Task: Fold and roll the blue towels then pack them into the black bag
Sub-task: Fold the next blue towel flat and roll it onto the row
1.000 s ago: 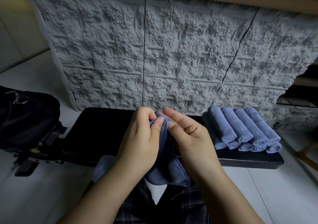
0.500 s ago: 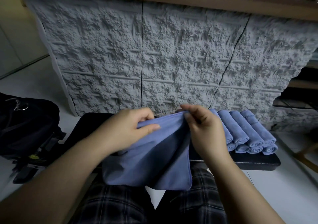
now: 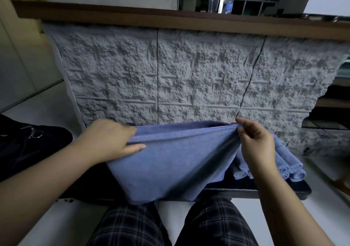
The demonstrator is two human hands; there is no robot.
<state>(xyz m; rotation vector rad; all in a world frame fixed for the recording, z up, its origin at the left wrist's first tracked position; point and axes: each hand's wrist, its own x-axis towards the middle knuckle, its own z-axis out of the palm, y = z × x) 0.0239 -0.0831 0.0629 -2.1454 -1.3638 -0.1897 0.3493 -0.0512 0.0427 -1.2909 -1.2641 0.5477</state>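
Note:
A blue towel (image 3: 176, 162) hangs spread between my hands above the black bench (image 3: 265, 191). My left hand (image 3: 109, 141) grips its upper left corner, thumb lying over the front of the cloth. My right hand (image 3: 253, 141) pinches the upper right corner between thumb and fingers. The towel's lower edge droops over the bench's front edge toward my knees. Several rolled blue towels (image 3: 291, 168) lie side by side on the bench's right end, partly hidden behind my right hand. The black bag (image 3: 24, 147) sits on the floor at the left, behind my left forearm.
A grey textured wall panel (image 3: 189, 79) rises right behind the bench, topped by a wooden ledge (image 3: 170, 20) with bottles and a rack. Pale floor tiles (image 3: 47, 102) lie to the left and right of the bench. My plaid-trousered knees fill the bottom of the view.
My hands have moved apart, pulling the bunched towel open into a wide spread sheet. The view has tilted upward, showing the ledge above the wall panel.

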